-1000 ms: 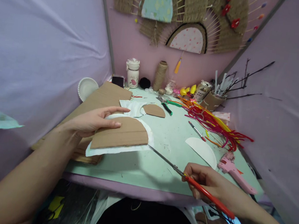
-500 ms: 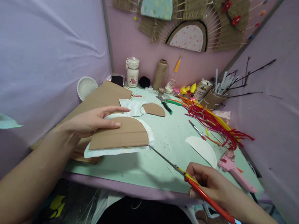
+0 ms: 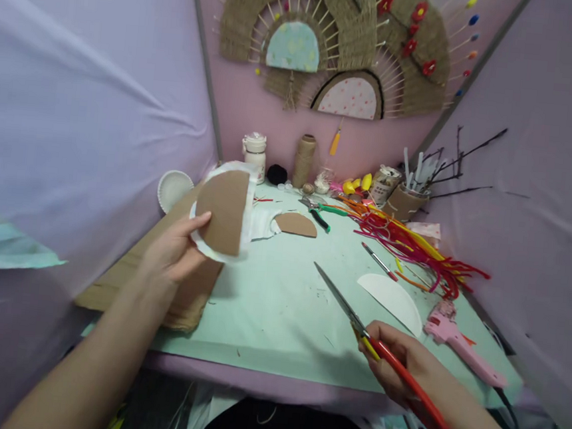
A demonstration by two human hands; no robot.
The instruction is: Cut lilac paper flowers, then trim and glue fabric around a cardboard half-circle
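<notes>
My left hand (image 3: 177, 248) grips a half-round piece of cardboard (image 3: 223, 212) by its curved side, thumb on the brown face. Pale cloth (image 3: 248, 221) backs the piece and sticks out as a rim all round. It is held up above the table with its straight edge upright, facing right. In my right hand (image 3: 394, 354) are red-handled scissors (image 3: 348, 307), blades together and pointing up to the left, apart from the cardboard. Behind the held piece lie a scrap of light cloth (image 3: 265, 225) and a smaller cardboard half-round (image 3: 296, 225).
Large cardboard sheets (image 3: 120, 277) lie at the left. On the right are a white half-round (image 3: 392, 300), a pink glue gun (image 3: 465, 344), a pen (image 3: 379, 261) and red and yellow pipe cleaners (image 3: 414, 242). Pliers (image 3: 319, 212), a twine spool (image 3: 304, 161) and a white bottle (image 3: 254, 155) stand or lie behind.
My left hand has lifted the cloth-backed cardboard and turned its straight edge upright. The scissors have come away from its right corner, and their blades point more steeply up.
</notes>
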